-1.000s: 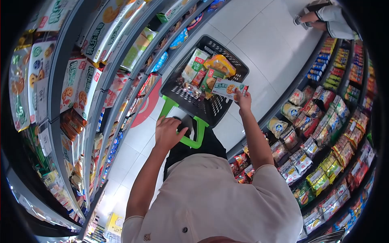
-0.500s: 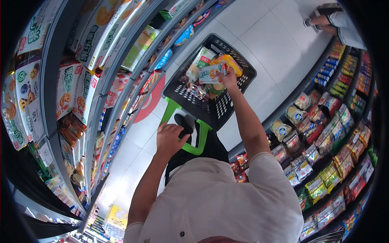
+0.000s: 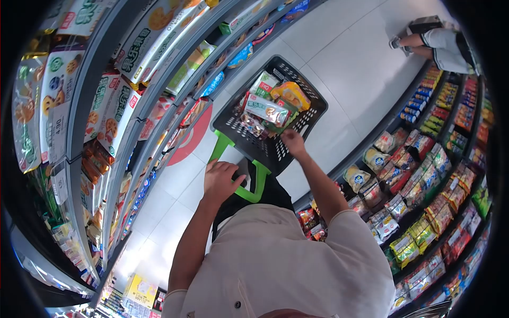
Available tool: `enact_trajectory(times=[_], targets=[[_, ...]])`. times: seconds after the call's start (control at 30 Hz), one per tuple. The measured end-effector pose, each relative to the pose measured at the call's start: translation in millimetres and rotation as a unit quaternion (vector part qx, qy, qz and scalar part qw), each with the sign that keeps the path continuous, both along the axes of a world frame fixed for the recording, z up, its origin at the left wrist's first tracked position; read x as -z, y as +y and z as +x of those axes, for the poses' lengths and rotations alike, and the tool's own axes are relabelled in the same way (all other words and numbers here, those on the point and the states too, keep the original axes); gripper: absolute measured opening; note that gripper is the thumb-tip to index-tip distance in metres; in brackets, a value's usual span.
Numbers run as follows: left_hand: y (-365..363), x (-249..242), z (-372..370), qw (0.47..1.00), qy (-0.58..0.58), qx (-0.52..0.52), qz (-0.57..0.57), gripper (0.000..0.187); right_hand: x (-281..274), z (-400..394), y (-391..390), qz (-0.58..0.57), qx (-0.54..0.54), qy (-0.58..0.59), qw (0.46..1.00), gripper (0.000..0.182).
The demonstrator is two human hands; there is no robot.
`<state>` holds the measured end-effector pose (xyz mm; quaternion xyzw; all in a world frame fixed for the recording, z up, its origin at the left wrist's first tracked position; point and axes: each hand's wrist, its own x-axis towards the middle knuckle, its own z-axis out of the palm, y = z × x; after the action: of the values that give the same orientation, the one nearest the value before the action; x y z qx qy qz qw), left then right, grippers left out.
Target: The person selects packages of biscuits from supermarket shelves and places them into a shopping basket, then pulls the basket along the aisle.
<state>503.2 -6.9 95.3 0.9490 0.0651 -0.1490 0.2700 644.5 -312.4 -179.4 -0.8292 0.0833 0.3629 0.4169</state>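
Note:
A black shopping basket (image 3: 289, 153) with holed walls and a green handle (image 3: 258, 183) stands in front of me. My left hand (image 3: 222, 180) is closed over the handle's left side. Inside the basket, a white and green cookie box (image 3: 268, 109) lies on top of other packs. Around it are another green and white box (image 3: 263, 84), a yellow bag (image 3: 291, 95), a green bag (image 3: 281, 121) and a clear pack of small wrapped pieces (image 3: 253, 125). My right hand (image 3: 292, 142) is just over the basket's right side, holding nothing, its fingers loosely apart.
Shelves of boxed cookies (image 3: 114, 116) rise close on my left. Lower shelves of bagged snacks (image 3: 424, 212) curve along my right. A person's legs (image 3: 419, 45) are at the far upper right. Pale floor tiles (image 3: 339, 63) run between, with a red floor marking (image 3: 193, 132).
My right hand has let go of the cookie box, which now lies in the basket, and has drawn back toward me. My left hand stays on the handle.

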Motion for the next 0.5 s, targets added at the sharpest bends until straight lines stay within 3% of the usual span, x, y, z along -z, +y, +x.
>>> enact_trajectory(times=[0.03,0.07,0.1,0.2,0.23,0.3,0.4,0.43,0.5], targets=[[0.4,-1.1,-1.4,1.0,-0.007,0.002,-0.005,0.033,0.1,-20.8,3.1,0.059,0.007,0.007,0.998,0.028],[1.0,-2.2,-3.2,1.0,-0.014,0.003,-0.009,0.032,-50.3,-25.7,21.9,0.124,0.016,0.072,0.99,0.029],[1.7,-4.2,-4.7,1.0,-0.021,0.003,-0.009,0.032,-71.2,-45.7,36.8,0.2,0.065,0.061,0.976,0.025],[7.0,-8.1,-9.2,1.0,-0.005,0.019,-0.022,0.029,-141.3,-81.4,72.7,0.294,-0.013,0.115,0.949,0.035],[10.9,-6.7,-13.6,0.999,-0.023,0.031,-0.024,0.033,-144.3,-95.1,79.1,0.309,-0.04,0.188,0.931,0.036],[12.6,-9.6,-26.4,0.998,-0.052,0.039,-0.025,0.037,-189.9,-117.8,98.2,0.277,-0.051,0.194,0.94,0.048],[19.7,-18.9,-53.8,0.987,-0.113,-0.117,-0.003,0.052,-208.0,-155.3,114.5,0.274,-0.11,0.167,0.941,0.059],[28.4,-16.7,-74.2,0.985,-0.124,-0.121,-0.003,0.052,-222.1,-159.4,120.8,0.273,-0.117,0.158,0.942,0.059],[48.6,-12.8,-126.3,0.965,-0.147,-0.215,-0.041,0.05,-249.1,-168.9,132.3,0.089,-0.3,0.026,0.95,0.05]])
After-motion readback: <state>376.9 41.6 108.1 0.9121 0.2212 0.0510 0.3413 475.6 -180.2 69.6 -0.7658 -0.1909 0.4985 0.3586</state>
